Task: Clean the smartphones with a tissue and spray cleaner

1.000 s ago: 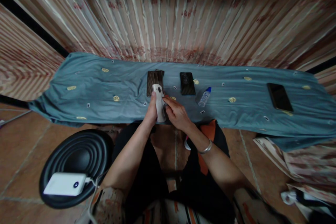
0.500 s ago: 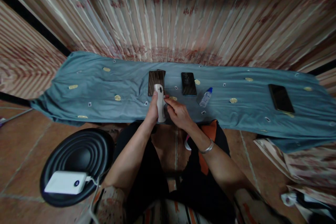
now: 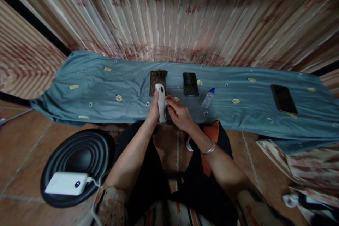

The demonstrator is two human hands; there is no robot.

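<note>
Broadly, with the clock centred between the hands, a pleated beige curtain [image 3: 169, 17] printed in reddish brown fills twelve o'clock, behind a long teal cloth [image 3: 132, 84] with yellow motifs, stretched from nine to three. On the tiled floor at eight sits a round, black, ridged disc [image 3: 50, 162] bearing a glossy white rectangular block [image 3: 63, 183] with a cable in its end. Next come the left hand [image 3: 152, 111] at nine and the right hand [image 3: 181, 114] at four. Flat black phones lie on the cloth at twelve [image 3: 156, 77], two [image 3: 190, 84] and, well apart, three [image 3: 284, 99]. Over the cloth's near edge, a slim white device [image 3: 161, 104] is clasped by the left fingers, thumb along its side; the right fingers bend close together at its right edge, and whether they pinch anything I cannot tell. Smallest, a clear blue-capped bottle [image 3: 208, 98] lies at three.
</note>
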